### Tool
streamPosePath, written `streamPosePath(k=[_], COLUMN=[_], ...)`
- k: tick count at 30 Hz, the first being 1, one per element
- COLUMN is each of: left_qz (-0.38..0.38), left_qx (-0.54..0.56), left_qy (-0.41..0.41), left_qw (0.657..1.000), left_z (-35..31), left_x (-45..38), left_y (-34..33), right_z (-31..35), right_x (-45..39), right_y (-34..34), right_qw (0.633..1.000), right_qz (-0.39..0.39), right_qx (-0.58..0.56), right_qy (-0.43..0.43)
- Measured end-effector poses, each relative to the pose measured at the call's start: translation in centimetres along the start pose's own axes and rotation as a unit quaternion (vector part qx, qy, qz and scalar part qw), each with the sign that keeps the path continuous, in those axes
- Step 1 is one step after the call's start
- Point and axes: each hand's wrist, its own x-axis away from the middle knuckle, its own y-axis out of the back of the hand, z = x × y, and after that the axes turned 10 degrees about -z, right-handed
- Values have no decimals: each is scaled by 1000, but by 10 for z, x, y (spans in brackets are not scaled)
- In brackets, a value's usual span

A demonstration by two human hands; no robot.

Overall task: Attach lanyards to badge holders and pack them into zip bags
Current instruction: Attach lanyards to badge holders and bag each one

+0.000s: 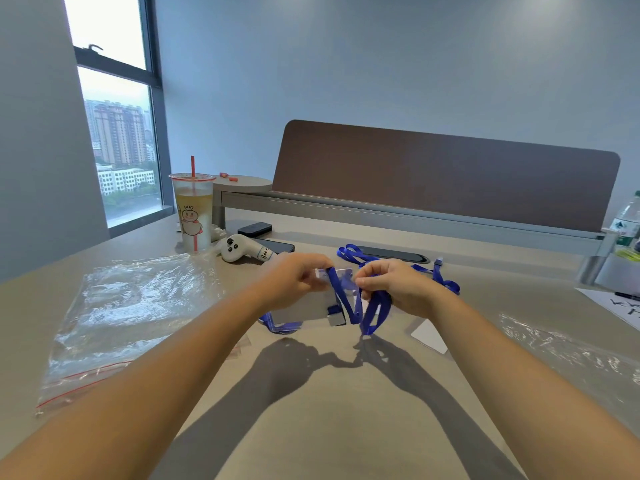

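Both forearms reach forward over the table (329,393). At the centre, raised above the table, the left hand (294,278) pinches the top edge of the clear badge holder (308,308). At 3 o'clock from it, the right hand (394,285) is closed around loops of the blue lanyard (349,299), which crosses the holder. At 9 o'clock lies a zip bag (114,323) with a red seal line. At 11 o'clock stands a drink cup (193,211).
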Motion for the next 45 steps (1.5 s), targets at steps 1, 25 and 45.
streamPosePath(k=[1,25,45], left_qz=[9,83,-120], left_qx=[-19,-223,-58], left_qy=[-8,-12,75], left_qw=[1000,971,988], left_z=[-1,-8,-3], left_x=[0,-4,-8], left_y=[0,-4,-2], right_z=[1,26,22], right_x=[0,4,8], right_y=[1,-11,-17], right_qw=[1000,996,988], right_qz=[-5,-66,-141], right_qx=[-13,5,11], right_qy=[0,51,63])
